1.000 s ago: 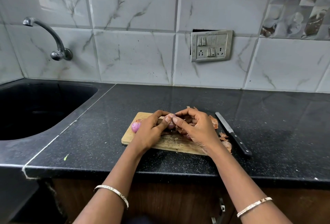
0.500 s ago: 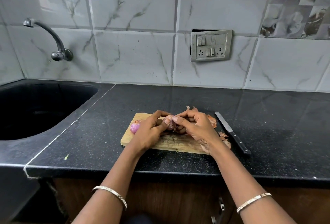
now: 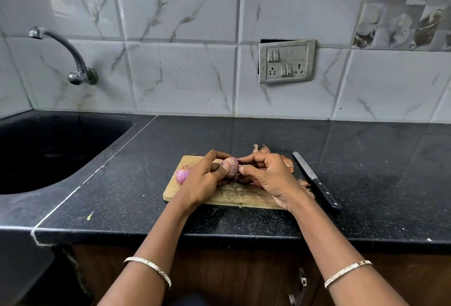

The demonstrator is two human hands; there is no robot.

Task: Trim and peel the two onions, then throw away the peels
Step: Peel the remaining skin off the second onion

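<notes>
Two hands over one cutting board (image 3: 234, 197): left hand (image 3: 203, 180) curled round first onion (image 3: 231, 167), thumb on its purple skin; right hand (image 3: 268, 177) pinching that onion's right end, fingertips partly hidden. Second onion (image 3: 182, 174) on board's left part, half hidden behind left hand, long axis running near-left to far-right. First onion's axis hard to judge. One knife (image 3: 314, 180) on counter, right of board, blade pointing away. Peels (image 3: 288, 162) partly behind right hand.

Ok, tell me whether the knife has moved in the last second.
No. The knife lies just right of the cutting board, same as before.
</notes>
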